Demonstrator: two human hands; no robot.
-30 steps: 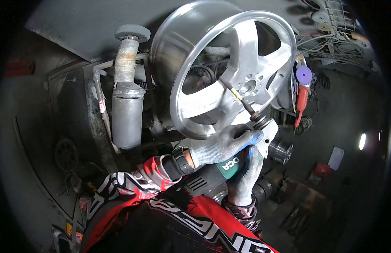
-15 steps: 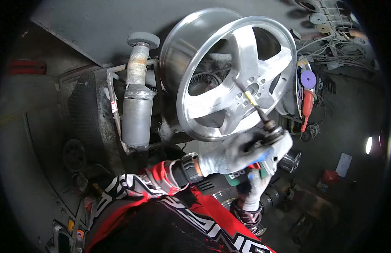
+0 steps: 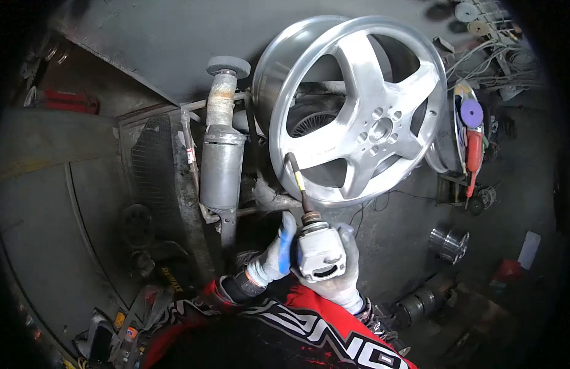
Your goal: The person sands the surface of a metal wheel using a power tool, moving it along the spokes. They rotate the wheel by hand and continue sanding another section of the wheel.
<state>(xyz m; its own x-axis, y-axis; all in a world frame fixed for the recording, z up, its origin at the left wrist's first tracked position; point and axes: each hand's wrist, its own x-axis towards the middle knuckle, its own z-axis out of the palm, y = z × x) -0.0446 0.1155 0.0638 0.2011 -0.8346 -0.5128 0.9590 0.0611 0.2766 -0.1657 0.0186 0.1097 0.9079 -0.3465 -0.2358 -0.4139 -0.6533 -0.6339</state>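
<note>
A shiny five-spoke alloy wheel rim (image 3: 359,111) stands tilted in front of me on a metal frame. My gloved right hand (image 3: 343,280) is wrapped round an angle grinder (image 3: 320,252) with a pale gear head. From that head a long dark shaft (image 3: 302,190) with a yellow band points up and left, its tip overlapping the lower-left rim edge. My left hand (image 3: 274,255), in a grey glove with a blue palm, is held upright just left of the gear head, fingers stretched out. The grinder's body is mostly hidden behind its head and my right hand.
Left of the rim rises a grey motor (image 3: 222,172) topped by a round polishing wheel (image 3: 228,66). At right hangs a red polisher (image 3: 474,154) with a purple disc. Another rim (image 3: 449,243) lies on the floor, and cables (image 3: 494,61) hang on the wall.
The grinder has swung left and down, its shaft tip leaving the wheel's centre area for the lower-left edge. My left hand has come off the gear head and drawn back left.
</note>
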